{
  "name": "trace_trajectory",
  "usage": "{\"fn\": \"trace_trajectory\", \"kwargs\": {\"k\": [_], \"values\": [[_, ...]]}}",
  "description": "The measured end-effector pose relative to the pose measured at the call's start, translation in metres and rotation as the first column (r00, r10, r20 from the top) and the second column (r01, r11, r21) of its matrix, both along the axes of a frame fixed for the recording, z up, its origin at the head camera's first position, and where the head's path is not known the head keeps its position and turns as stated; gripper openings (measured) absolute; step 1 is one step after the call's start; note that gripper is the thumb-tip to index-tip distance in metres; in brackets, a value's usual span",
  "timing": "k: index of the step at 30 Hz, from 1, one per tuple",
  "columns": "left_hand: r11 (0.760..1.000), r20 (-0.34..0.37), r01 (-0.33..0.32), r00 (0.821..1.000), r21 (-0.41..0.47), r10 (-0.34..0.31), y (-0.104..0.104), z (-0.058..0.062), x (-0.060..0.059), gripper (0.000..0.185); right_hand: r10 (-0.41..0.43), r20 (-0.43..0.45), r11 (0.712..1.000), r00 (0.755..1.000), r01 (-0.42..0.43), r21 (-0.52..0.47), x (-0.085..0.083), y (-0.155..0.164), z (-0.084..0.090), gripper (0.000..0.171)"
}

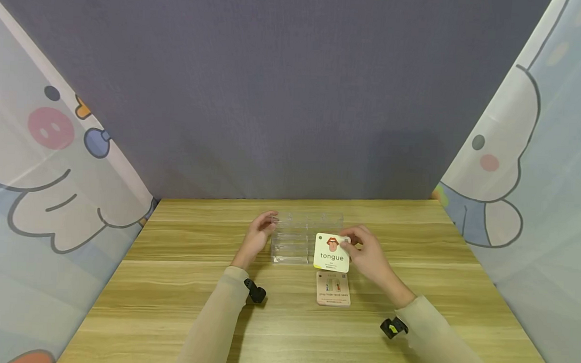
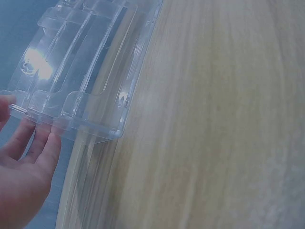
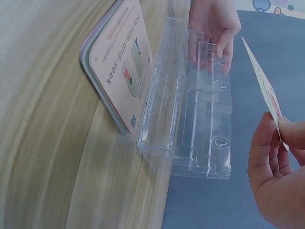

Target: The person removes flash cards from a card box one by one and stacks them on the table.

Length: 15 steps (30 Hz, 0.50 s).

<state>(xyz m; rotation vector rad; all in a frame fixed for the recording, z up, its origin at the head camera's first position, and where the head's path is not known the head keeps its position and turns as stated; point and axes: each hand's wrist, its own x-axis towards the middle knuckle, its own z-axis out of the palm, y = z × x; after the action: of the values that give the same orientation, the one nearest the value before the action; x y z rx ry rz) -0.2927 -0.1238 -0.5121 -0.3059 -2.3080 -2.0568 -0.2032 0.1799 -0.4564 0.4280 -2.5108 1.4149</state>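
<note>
Clear acrylic, stepped in tiers, the card rack (image 1: 300,238) stands on the wooden table (image 1: 180,306) between my hands, and as far as its transparent walls let me tell, every slot in it is bare. My left hand (image 1: 258,235) steadies its far left end, fingers nearly straight and laid together against the plastic, pressing rather than curling round it. My right hand (image 1: 367,252) pinches the white "tongue" card (image 1: 332,252) at its right edge between thumb and fingertips, holding it upright just in front of the rack's right half. The stack of cards (image 1: 333,289) lies flat on the table just nearer me, a "play hide-and-seek" card face up on top. To seat the card well, I judge I should keep the rack braced, square the card's lower edge to one tier, and lower it straight, so that it does not catch the clear lip or tip the stand backward.
</note>
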Motion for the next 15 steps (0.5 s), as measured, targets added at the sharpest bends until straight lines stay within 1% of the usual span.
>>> {"fn": "trace_trajectory", "kwargs": {"k": [8,15], "values": [[1.0,0.001,-0.011,1.0,-0.01,0.011,0.0,0.0006,0.0008,0.035,-0.024,0.033,0.999,0.999,0.023,0.029,0.0043,0.0018,-0.0001,0.021],[1.0,0.014,-0.013,1.0,-0.003,0.013,-0.0002,0.0012,0.0008,0.034,-0.01,0.045,1.0,0.999,0.009,0.01,0.0094,0.0027,0.002,0.021]]}}
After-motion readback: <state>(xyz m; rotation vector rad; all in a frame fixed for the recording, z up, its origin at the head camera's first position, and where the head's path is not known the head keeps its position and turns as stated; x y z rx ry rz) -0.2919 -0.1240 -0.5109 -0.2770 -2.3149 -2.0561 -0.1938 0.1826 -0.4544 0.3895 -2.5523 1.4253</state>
